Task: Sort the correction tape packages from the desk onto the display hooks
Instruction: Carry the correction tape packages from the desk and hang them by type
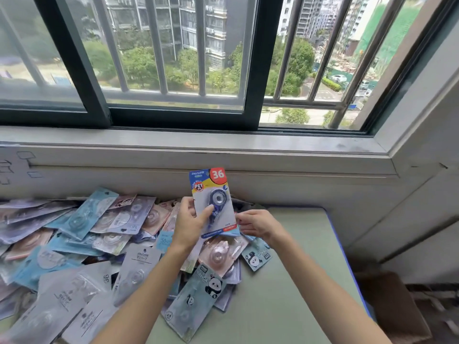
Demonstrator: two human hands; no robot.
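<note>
One package: a blue correction tape package [213,202] stands upright above the table [285,281].
Left hand [191,219]: pinches its lower left edge, thumb on the front.
Right hand [258,224]: fingers loosely curled, just right of the package; contact unclear.
Pile [74,244]: many packages lie below and left of the left hand.

Packages [82,247] crowd the desk's left; bare desk [298,281] at right gives passage.

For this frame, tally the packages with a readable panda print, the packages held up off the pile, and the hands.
Panda-print packages: 2, one near, one far
Held-up package: 1
Hands: 2, left and right
Total: 5
</note>
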